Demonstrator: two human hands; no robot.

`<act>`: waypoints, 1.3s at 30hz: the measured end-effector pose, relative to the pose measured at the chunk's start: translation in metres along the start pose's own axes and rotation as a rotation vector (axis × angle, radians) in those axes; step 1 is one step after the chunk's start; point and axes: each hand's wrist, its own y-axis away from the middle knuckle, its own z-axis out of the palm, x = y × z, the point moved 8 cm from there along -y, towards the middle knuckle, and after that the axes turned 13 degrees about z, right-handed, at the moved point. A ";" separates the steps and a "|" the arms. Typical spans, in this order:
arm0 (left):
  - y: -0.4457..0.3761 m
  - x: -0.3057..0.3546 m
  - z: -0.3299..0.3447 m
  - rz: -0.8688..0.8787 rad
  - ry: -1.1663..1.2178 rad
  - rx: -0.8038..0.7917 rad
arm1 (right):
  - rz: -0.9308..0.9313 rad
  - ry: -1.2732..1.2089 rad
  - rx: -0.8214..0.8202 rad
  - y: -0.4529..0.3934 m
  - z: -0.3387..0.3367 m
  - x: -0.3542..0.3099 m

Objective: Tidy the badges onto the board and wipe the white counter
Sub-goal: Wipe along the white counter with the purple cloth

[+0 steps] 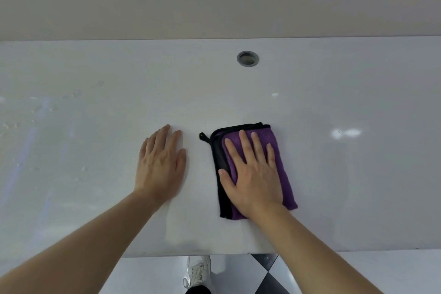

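Two flat hands on the white counter [334, 174], one of them on the cloth.

We see the right hand [253, 174] pressing down, fingers straight and spread, on a folded purple cloth [284, 174] with black edging (a small black loop sticks out at its far left corner). The left hand [161, 164] lies palm down just beside it on the bare counter, fingers straight and close together, holding nothing. A grey round grommet hole [247, 58] sits near the counter's far edge. Below the near edge we make out a white sneaker [198, 270] on black-and-white floor tiles [269, 277]. We see no badges or board here.
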 end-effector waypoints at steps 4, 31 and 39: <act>0.029 0.011 0.000 -0.041 0.064 0.015 | -0.029 -0.038 -0.009 0.019 0.005 -0.021; 0.058 0.019 0.012 -0.047 0.026 0.067 | 0.168 0.026 0.024 0.025 -0.021 0.139; 0.059 0.019 0.012 -0.044 0.056 0.073 | 0.137 0.037 0.004 0.048 -0.011 0.077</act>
